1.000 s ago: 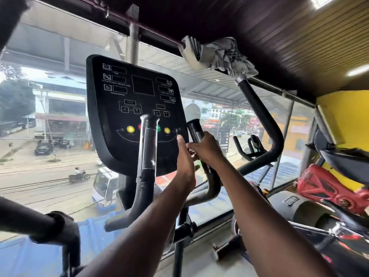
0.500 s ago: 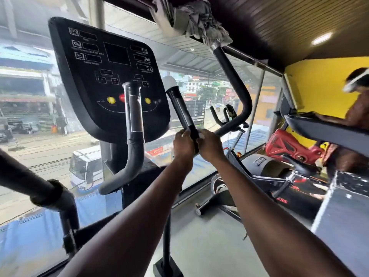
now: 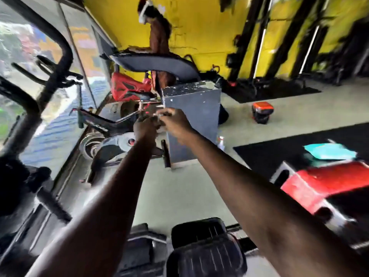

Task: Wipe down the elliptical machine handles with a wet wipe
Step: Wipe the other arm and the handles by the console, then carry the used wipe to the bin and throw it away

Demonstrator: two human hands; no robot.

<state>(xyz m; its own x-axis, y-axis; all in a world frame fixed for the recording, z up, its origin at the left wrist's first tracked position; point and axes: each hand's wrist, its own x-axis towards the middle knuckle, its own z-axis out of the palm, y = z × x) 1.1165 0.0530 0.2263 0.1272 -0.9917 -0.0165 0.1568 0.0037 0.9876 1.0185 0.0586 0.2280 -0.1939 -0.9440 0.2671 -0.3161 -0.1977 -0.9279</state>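
1. My left hand (image 3: 144, 126) and right hand (image 3: 173, 124) meet out in front, fingers curled together over something small and pale; blur hides whether it is the wipe.
2. The elliptical handles (image 3: 60, 62) stand well to the left of both hands, untouched.
3. Just behind the right hand sits a grey box (image 3: 193, 116).
4. I can read no writing; everything is smeared.

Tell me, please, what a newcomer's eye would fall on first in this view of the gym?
Most striking are the two bare arms reaching forward, the left hand and right hand meeting mid-frame with fingers curled; blur hides what they hold. Behind them stands a scuffed grey box against the bright yellow wall. A red bench sits at lower right.
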